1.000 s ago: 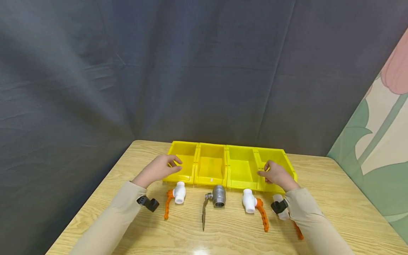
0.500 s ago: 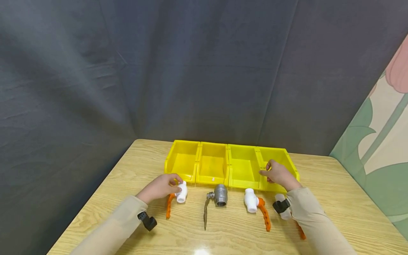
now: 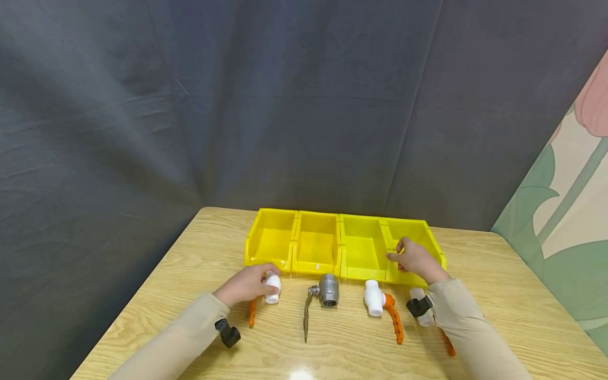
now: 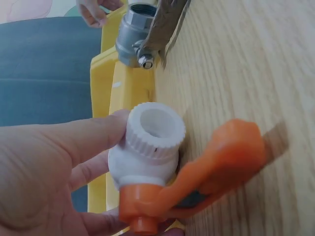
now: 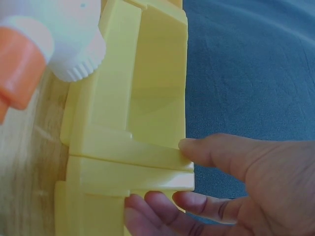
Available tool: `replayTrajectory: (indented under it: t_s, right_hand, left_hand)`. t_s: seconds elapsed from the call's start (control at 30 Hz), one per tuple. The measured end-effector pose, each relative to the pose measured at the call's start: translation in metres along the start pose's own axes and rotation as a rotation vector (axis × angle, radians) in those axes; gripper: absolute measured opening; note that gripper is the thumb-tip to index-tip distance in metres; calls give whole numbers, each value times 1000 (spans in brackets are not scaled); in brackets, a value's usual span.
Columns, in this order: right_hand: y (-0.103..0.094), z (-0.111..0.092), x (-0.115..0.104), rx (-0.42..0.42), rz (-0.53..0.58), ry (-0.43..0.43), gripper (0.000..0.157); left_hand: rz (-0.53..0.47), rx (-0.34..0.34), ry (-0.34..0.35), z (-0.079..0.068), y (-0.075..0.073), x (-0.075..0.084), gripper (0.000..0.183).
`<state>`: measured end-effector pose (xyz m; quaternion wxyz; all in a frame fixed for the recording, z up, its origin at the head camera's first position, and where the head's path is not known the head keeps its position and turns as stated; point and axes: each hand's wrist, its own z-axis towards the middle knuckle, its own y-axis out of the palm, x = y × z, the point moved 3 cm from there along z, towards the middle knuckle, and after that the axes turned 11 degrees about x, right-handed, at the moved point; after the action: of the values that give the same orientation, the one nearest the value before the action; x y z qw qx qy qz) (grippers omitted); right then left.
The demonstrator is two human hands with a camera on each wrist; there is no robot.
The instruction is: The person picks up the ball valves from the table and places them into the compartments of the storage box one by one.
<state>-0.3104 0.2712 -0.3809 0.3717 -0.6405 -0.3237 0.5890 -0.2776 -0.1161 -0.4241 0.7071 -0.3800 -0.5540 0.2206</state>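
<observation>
My left hand (image 3: 246, 285) holds a white plastic ball valve (image 3: 272, 293) by its body, at the front of the leftmost bin. In the left wrist view, the thumb lies at the ribbed collar and fingers reach behind the body; the valve's orange lever handle (image 4: 216, 167) angles out over the table. My right hand (image 3: 417, 262) pinches the wall between the two rightmost yellow bins (image 3: 361, 258). Its thumb (image 5: 204, 150) is on one side of the double wall (image 5: 133, 169), with fingers on the other side.
A metal ball valve (image 3: 329, 291) lies in front of the second bin. Right of it is another white valve (image 3: 373, 298) with an orange handle. One more pale valve (image 3: 421, 309) is partly hidden under the right wrist. A dark curtain (image 3: 304, 116) hangs behind the table.
My left hand has come down from over the leftmost bin to the white valve and now grips it. The right hand stays at the bin wall.
</observation>
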Motion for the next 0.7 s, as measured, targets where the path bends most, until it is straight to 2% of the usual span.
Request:
replayTrajectory:
  t_s: [0.27,0.53,0.7]
  right_hand:
    - [2,0,1,1,0,-5,34]
    - [0,0,0,7,4,-8,34]
    - [0,0,1,6,5,-2,34]
  left_hand:
    - [-46,-44,12,2,6,5,34]
    - [-70,-32,-30,5,6,4,32]
    - [-196,-51,-81,5,7,1,31]
